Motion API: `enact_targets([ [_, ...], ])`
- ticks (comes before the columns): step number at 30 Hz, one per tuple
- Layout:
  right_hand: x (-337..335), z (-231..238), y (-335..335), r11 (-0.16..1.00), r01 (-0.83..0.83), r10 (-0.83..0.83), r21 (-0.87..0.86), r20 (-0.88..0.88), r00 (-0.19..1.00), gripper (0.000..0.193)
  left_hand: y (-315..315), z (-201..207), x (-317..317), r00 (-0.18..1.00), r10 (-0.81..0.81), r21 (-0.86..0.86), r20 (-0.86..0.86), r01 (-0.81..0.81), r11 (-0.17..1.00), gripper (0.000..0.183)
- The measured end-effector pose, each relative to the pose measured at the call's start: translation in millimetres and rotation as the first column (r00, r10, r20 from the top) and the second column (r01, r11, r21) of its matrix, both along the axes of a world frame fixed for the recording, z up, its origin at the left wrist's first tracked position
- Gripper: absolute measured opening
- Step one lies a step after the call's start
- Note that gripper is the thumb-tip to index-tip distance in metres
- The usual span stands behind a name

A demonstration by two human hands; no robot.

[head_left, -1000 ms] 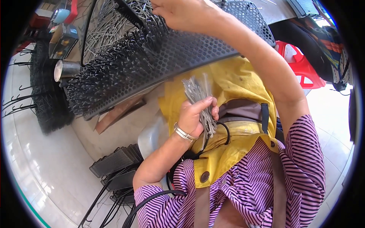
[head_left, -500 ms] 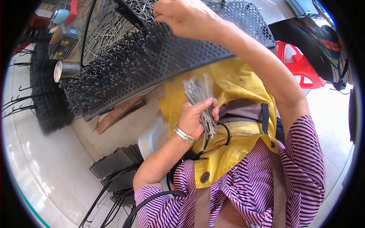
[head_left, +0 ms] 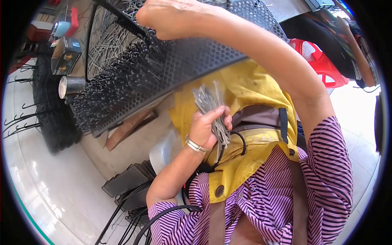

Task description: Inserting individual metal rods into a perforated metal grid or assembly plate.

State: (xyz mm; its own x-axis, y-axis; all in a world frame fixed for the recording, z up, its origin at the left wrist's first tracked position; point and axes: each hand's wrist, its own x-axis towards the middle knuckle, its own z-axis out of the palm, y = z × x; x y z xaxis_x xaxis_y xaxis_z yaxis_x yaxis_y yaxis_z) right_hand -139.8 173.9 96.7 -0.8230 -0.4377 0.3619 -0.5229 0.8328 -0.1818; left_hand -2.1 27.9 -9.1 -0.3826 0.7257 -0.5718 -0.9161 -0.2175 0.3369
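My left hand (head_left: 205,127) is wrapped round a bundle of thin grey metal strips (head_left: 207,99), held over the yellow apron (head_left: 237,79) on my lap. The upper ends fan out above my fist. Farther off, my right hand (head_left: 167,19) is closed above the black perforated tray (head_left: 212,54); its fingertips and anything in them are hidden. Many dark, thin pieces (head_left: 122,77) stand packed in the holes across the tray's left part. Toward its right, the holes show bare.
Loose grey strips (head_left: 110,47) lie heaped behind the tray. At left stand a metal can (head_left: 72,85) and a small box (head_left: 67,55). Black racks with hooks (head_left: 53,110) hang farther left; more mesh trays (head_left: 130,179) are below. A red stool (head_left: 318,63) and another person's arm (head_left: 357,53) are at right.
My right hand has moved left and slightly nearer along the standing dark pieces. My left hand keeps its hold on the bundle, almost in place. The view has shifted a little.
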Motion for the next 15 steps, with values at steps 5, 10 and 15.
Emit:
enact_targets([
  [5, -5, -1, -4, 0.991, 0.06, -0.064, 0.117, 0.027, 0.998, 0.018, 0, -1, 0, 1.0, -0.011, 0.013, -0.008, 0.011, 1.0, 0.014],
  [10, -7, 0, -4, 0.992, 0.077, -0.082, 0.1, 0.047, 0.996, 0.015, 1, 1, 0, 1.0, -0.013, 0.011, -0.001, 0.013, 1.0, 0.013],
  [15, -4, -12, 2, 0.997, 0.073, -0.073, -0.003, -0.033, 0.997, 0.012, 0, 0, 1, 1.0, -0.004, 0.01, 0.001, 0.004, 1.0, 0.012],
])
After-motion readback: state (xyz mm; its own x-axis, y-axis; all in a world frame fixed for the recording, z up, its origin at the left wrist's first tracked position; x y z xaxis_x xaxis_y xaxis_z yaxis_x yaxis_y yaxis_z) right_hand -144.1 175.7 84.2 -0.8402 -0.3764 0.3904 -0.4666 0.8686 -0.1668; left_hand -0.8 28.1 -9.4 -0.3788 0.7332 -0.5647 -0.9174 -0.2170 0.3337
